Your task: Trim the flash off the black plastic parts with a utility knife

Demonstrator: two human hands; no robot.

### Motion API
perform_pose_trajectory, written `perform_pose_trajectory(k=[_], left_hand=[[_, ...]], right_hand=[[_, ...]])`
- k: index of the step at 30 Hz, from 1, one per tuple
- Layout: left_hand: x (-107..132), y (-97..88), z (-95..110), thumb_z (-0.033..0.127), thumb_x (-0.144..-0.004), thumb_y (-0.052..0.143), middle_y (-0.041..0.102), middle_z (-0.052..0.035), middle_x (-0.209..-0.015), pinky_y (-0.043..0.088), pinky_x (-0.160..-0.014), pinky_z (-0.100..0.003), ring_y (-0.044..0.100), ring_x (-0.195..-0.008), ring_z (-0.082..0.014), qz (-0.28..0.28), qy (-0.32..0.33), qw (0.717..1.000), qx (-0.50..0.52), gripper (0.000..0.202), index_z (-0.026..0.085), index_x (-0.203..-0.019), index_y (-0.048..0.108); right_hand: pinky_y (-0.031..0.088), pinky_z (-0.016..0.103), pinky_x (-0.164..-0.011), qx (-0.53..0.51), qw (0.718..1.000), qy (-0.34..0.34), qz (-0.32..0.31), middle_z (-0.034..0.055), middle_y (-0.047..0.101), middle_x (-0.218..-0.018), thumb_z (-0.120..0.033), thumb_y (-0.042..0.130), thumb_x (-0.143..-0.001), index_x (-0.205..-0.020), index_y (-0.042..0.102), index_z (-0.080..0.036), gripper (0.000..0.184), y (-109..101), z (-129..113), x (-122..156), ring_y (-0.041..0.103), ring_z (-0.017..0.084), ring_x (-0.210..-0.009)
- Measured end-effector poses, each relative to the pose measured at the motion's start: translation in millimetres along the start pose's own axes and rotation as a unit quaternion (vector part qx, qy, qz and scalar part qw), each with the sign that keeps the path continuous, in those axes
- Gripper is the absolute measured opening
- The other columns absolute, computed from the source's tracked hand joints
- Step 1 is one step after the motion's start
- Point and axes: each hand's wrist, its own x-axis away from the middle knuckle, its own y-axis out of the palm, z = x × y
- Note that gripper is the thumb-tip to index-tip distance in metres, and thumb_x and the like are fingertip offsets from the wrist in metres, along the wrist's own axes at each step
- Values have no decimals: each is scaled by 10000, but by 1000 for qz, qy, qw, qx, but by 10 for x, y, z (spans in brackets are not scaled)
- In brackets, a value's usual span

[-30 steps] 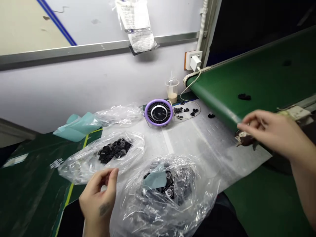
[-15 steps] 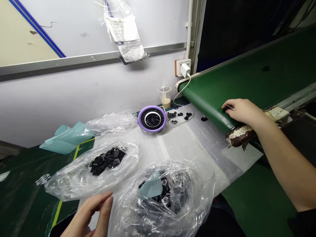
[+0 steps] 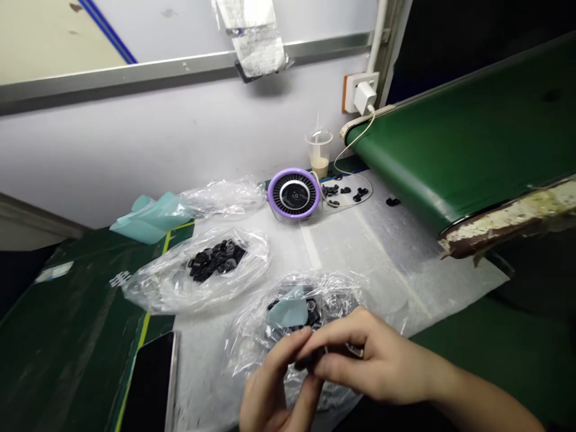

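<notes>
Above the near clear plastic bag (image 3: pixel 252 348), my two hands meet fingertip to fingertip around a small black plastic part (image 3: pixel 309 360). My right hand (image 3: pixel 369 360) pinches it between thumb and forefinger. The thumb and forefinger of my left hand (image 3: pixel 276 384) close on its other side; the fingers cover most of the part, so its shape is unclear. More black parts (image 3: pixel 312 309) and a pale blue sheet (image 3: pixel 290 309) show in the bag beneath. A second clear bag (image 3: pixel 153 282), holding a heap of black parts (image 3: pixel 216 259), lies open to the left.
A purple-rimmed fan (image 3: pixel 294 193) stands near the wall, beside a lidded drink cup (image 3: pixel 319 153) and loose black parts (image 3: pixel 345 190). The green conveyor belt (image 3: pixel 450 144) rises at right. Blue sheets (image 3: pixel 153 216) lie at left; a dark phone-like slab (image 3: pixel 150 384) is nearer.
My right hand has left the conveyor belt's end and come to my left hand over the near bag. Both now hold a small black part. The camera view has shifted.
</notes>
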Motion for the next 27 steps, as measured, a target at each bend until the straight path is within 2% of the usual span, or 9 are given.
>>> perform_pose_trajectory(k=[4,6,9,12,15,18,21,24,27], left_hand=[[68,93,71,383,-927,782,791,-107,-1095,681,-831,-313,789,-968,-249,5,-114,986,121,304,238,-1193,761],[28,71,82,381,-934,777,786,-83,-1014,669,-742,-284,783,-886,-223,4,-134,977,165,352,261,-1260,723],[-5,31,65,355,-955,763,766,-32,-941,591,-596,-205,739,-749,-155,0,-125,968,218,405,326,-1343,653],[-6,3,13,287,-973,743,742,-15,-1002,539,-550,-187,676,-643,-95,-21,-75,969,233,347,356,-1305,666],[-28,-36,-44,210,-998,688,702,-6,-937,538,-562,-207,655,-592,-84,-87,-21,968,233,288,329,-1260,706],[-55,-93,-76,221,-1007,661,691,-29,-928,569,-636,-248,720,-744,-156,-108,-20,966,236,228,306,-1206,734],[-50,-140,-86,280,-1002,666,711,-64,-1002,590,-743,-297,710,-897,-210,-99,-42,962,250,197,302,-1185,737],[-34,-133,-87,343,-981,677,698,-50,-908,557,-665,-267,642,-760,-174,-143,-102,926,334,296,304,-1274,676],[-31,-72,-85,365,-972,662,648,-12,-776,525,-625,-255,594,-654,-151,-217,-163,854,444,375,310,-1335,590]], right_hand=[[487,256,-605,34,996,39,66,10,674,-732,-354,719,-915,-1127,795,-205,269,28,59,24,577,139,-644],[423,229,-549,37,994,57,90,-47,531,-649,-351,735,-911,-1121,751,-220,248,-10,59,53,464,109,-569],[394,209,-541,34,992,78,89,-66,448,-683,-354,708,-946,-1087,677,-250,179,-59,62,92,409,100,-574],[429,212,-581,37,993,95,53,-50,468,-743,-338,661,-982,-1102,629,-268,143,-73,83,130,441,116,-632],[511,248,-718,49,994,100,23,-5,571,-905,-285,616,-998,-1134,609,-280,136,-89,113,157,558,153,-815],[536,296,-876,63,995,82,14,26,607,-1058,-328,551,-1048,-1101,625,-279,104,-120,121,159,597,188,-1021],[544,299,-866,70,993,92,3,28,628,-1022,-410,514,-1081,-1097,634,-270,185,-141,83,148,621,185,-988],[548,294,-786,104,992,70,-6,28,645,-960,-401,515,-1081,-1137,637,-269,188,-132,33,140,636,176,-880],[543,274,-723,135,990,3,-30,5,641,-895,-303,588,-1033,-1232,616,-280,202,-91,33,130,631,156,-790]])
